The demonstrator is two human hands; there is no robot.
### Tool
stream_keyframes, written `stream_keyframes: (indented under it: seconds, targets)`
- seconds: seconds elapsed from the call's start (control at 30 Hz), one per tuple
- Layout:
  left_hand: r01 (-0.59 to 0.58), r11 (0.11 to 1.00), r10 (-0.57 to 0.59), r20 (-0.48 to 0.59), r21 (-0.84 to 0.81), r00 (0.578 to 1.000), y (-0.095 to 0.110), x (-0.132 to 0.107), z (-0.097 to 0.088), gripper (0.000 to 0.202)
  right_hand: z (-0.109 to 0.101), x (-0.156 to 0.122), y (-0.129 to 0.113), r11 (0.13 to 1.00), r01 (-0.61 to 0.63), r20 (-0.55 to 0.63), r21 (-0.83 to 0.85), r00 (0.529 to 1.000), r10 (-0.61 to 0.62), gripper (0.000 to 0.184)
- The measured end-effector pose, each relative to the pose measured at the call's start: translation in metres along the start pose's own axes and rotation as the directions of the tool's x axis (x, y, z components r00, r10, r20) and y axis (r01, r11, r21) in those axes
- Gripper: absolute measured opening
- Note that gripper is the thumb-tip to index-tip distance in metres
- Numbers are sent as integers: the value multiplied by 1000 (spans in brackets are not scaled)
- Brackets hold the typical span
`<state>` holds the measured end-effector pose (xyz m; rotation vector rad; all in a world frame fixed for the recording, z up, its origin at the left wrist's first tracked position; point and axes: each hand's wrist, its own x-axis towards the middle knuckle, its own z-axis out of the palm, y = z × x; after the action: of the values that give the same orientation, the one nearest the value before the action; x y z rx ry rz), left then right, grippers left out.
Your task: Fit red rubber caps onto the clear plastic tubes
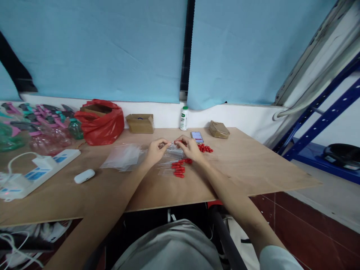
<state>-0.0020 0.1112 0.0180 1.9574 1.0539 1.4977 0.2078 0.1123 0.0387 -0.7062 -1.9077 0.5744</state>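
Observation:
My left hand and my right hand meet fingertip to fingertip above the table. A red rubber bulb shows at my right fingertips, pinched there. The left thumb and fingers are closed on what looks like the clear glass tube of the same dropper, though it is too fine to see well. Below my hands lies a row of glass droppers with red bulbs pointing right. Loose thin glass tubes lie just behind them. Several loose red bulbs are heaped right of my right hand.
Clear plastic bags lie left of my left hand, with a white earbud case and a power strip farther left. Behind stand spray bottles, a red bag, cardboard boxes, a white bottle and a phone.

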Motion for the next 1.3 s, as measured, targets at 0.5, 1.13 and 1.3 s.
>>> stream_keyframes:
  seconds: [0.5, 1.13, 1.3]
  targets:
    - [153, 963, -130, 114, -222, 985, 5, -2, -1, 37, 2, -5, -9, 992, 73, -25, -106, 997, -76, 29]
    - [39, 995, -30, 94, -93, 995, -4, 2, -4, 30, -1, 2, 6, 1000, 23, 73, 20, 997, -25, 34]
    - [-71, 996, 70, 7, 55, 997, -6, 0, -4, 24, 4, 2, 6, 998, 15, 24, 65, 1000, -17, 30]
